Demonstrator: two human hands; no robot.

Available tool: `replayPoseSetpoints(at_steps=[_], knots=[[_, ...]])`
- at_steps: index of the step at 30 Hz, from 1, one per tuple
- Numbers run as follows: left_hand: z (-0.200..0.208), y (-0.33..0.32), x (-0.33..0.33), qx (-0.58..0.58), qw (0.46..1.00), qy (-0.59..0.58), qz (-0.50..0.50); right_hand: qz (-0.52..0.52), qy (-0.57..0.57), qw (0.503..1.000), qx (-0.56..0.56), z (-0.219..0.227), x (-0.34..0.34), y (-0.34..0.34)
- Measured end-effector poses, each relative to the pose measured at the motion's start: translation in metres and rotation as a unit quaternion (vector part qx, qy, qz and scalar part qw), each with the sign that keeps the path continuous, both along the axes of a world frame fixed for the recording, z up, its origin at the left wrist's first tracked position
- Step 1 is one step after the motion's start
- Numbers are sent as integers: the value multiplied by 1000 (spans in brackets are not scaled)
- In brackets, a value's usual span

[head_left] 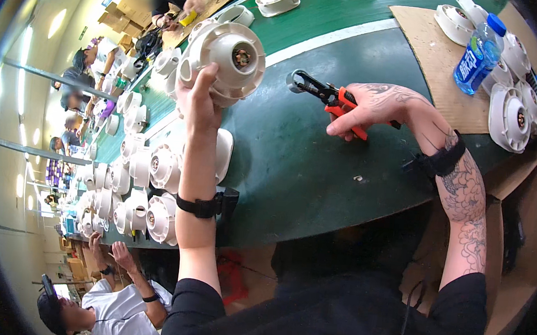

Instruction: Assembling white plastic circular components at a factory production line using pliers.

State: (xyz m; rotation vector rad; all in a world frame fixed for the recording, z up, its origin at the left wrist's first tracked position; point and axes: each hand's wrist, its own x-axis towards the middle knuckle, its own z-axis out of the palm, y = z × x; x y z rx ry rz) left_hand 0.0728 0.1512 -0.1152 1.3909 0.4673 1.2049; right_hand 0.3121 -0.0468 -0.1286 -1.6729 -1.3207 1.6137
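My left hand (199, 103) is closed on a white round plastic housing (231, 62), raised over the bench with its hollow centre and copper-coloured core facing me. More white housings behind it partly overlap it in view. Farther right, my right hand (375, 106) grips pliers (332, 98) with red-orange handles and black jaws, the jaws pointing left. A small grey ring-shaped piece (296, 81) appears at the tip of the jaws; I cannot tell whether they hold it. The pliers and the housing are apart.
White housings (166, 166) stand in rows along the green bench (293, 175) at left. At right, a cardboard sheet (414, 44) carries a blue-capped bottle (479, 54) and several housings (510, 119). Co-workers sit at left; another person's hand (194, 3) is across the bench.
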Motion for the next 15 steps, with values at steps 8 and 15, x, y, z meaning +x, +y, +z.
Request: replayPoseSetpoints(at_steps=[8,15], knots=[[-5,4,1,-21,998,36,54,-93,73,992,42,-17,15,16],[15,4,-2,-42,997,-21,53,-16,-262,963,55,22,44,73]])
